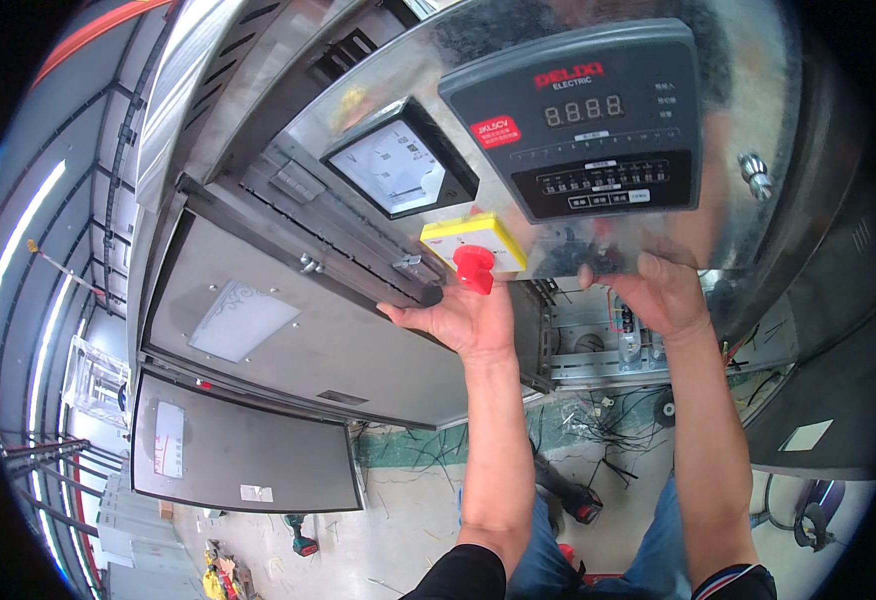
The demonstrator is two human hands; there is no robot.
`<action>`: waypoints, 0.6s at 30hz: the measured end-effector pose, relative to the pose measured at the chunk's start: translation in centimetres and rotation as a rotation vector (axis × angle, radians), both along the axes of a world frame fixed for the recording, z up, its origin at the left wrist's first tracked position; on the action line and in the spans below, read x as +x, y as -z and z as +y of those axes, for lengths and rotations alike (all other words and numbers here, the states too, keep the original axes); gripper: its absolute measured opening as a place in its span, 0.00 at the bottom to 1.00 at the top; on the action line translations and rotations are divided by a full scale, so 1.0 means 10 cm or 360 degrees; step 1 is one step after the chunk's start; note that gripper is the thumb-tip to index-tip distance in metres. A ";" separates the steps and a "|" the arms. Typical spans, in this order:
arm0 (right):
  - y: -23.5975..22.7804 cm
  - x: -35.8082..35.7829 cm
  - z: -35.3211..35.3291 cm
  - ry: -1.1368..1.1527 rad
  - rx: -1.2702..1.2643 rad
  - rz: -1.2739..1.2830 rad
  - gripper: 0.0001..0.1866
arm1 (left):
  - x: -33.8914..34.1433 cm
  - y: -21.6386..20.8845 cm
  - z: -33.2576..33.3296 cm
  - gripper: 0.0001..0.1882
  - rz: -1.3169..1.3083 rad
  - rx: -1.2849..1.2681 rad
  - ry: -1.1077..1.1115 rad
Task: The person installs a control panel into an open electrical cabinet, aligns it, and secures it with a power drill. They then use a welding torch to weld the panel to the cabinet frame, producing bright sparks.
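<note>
Shiny flat metal panel [743,105] above both hands; right hand [670,300] curled at its lower edge, left hand [476,325] palm-up, grips unclear: slipping might knock the red plastic knob [474,267].

Floor [403,535] — pale, crossed by a green band [386,450]. Thin black cables [613,432] lie in loose tangles, mostly on the band, with short scraps scattered over the pale part. 2 power tools rest on the pale surface: a green-and-black drill [300,535] at left and a black tool [580,503] nearer the middle. A yellow-and-red cluster [222,576] — details indistinct — lies at lower left.
</note>
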State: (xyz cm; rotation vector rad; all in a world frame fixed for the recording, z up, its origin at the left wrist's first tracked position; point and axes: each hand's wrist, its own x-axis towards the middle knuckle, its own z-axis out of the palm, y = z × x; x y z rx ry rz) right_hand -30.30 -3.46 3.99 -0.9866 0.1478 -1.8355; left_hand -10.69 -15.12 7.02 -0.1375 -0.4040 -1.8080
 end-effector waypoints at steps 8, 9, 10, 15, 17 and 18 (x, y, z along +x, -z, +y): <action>0.04 -0.13 -0.16 -0.0086 0.0026 0.0029 0.27 | -0.06 -0.07 0.03 0.53 0.0135 0.0046 0.0069; 0.06 -0.14 -0.16 -0.0064 0.0035 0.0015 0.28 | -0.06 -0.05 0.02 0.54 0.0165 0.0038 0.0096; 0.02 -0.12 -0.14 -0.0048 0.0042 0.0006 0.28 | -0.06 -0.04 0.02 0.55 0.0198 0.0027 0.0117; 0.03 -0.12 -0.15 0.0009 0.0058 0.0021 0.29 | -0.06 -0.05 0.03 0.56 0.0242 -0.0010 0.0156; 0.07 -0.12 -0.15 0.0013 0.0068 -0.0016 0.26 | -0.07 -0.04 0.02 0.54 0.0229 -0.0046 0.0148; 0.08 -0.13 -0.16 -0.0009 0.0058 -0.0044 0.23 | -0.06 -0.04 0.02 0.53 0.0176 -0.0055 0.0115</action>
